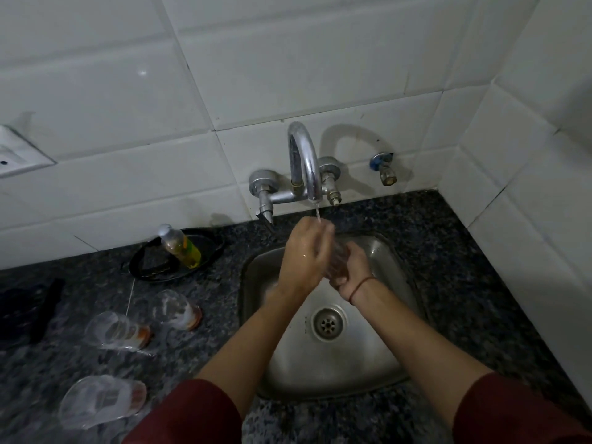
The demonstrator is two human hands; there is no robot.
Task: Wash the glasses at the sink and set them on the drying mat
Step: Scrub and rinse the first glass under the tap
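Over the steel sink (pixel 378 360), both hands meet under the chrome tap (pixel 304 161), from which a thin stream of water runs. My right hand (pixel 352 274) grips a clear glass (pixel 336 261) around its lower part. My left hand (pixel 304 254) curls over the glass's top, fingers near the water. Three clear glasses with orange residue stand on the dark granite counter to the left: one (pixel 177 310) near the sink, one (pixel 117 331) further left, one (pixel 102 402) at the front.
A black dish (pixel 150 264) holding a bottle of yellow-green liquid (pixel 181 246) sits by the wall. A dark cloth-like object (pixel 28 312) lies at the far left. White tiled walls close the back and right. A small valve (pixel 384 168) sticks out right of the tap.
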